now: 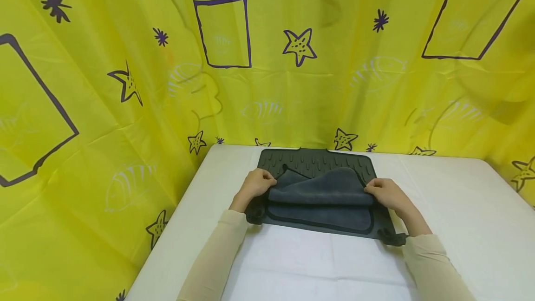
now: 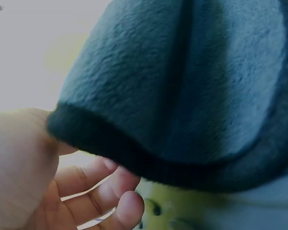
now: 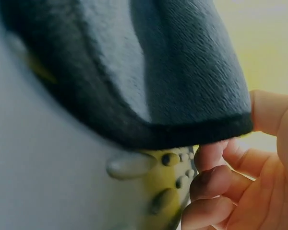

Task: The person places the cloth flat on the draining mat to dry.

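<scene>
A dark blue-grey cloth [image 1: 322, 194] with black edging lies folded over on a dark grey mat [image 1: 311, 156] with raised drop-shaped bumps. My left hand [image 1: 258, 182] pinches the cloth's left edge, and my right hand [image 1: 386, 193] pinches its right edge. In the left wrist view, the black binding [image 2: 105, 136] passes between thumb and fingers, the other fingers [image 2: 129, 206] loosely bent below it. The right wrist view has a corner of the cloth [image 3: 197, 72] caught the same way, with the curled fingers [image 3: 211, 191] underneath. Part of the cloth is raised in a soft fold.
The mat lies on a white table [image 1: 443, 189], near its far edge. A yellow curtain [image 1: 267, 87] printed with stars, fish and frames hangs behind the table and along its left side. Black bands [image 1: 393, 237] circle both wrists.
</scene>
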Demonstrator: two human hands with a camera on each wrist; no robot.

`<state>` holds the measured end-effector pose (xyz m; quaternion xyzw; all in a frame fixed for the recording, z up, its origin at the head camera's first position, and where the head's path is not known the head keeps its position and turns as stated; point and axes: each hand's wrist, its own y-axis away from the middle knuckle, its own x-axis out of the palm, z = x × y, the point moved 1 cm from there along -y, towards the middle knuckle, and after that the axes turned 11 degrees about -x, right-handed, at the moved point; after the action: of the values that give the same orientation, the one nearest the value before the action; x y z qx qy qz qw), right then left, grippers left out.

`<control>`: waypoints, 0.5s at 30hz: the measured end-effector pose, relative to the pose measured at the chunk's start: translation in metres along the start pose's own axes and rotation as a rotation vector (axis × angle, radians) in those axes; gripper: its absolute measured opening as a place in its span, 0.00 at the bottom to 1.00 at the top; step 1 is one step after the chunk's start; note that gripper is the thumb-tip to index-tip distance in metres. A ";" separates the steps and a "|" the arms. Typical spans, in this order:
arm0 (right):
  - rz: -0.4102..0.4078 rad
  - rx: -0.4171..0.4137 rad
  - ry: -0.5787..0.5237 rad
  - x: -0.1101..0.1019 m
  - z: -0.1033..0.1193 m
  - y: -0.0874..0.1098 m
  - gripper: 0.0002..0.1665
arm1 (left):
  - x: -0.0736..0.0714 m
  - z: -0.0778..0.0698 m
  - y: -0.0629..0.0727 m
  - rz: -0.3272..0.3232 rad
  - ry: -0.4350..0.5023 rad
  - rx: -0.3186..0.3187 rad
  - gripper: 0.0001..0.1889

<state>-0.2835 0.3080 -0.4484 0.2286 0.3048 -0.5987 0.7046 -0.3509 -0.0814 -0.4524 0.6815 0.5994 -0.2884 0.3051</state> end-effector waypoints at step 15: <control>0.106 0.041 -0.101 -0.007 -0.003 0.003 0.13 | -0.012 0.009 -0.003 0.106 -0.005 -0.097 0.20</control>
<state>-0.2813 0.3158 -0.4453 0.2284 0.2439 -0.5776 0.7448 -0.3558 -0.0956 -0.4497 0.6961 0.5747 -0.2444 0.3541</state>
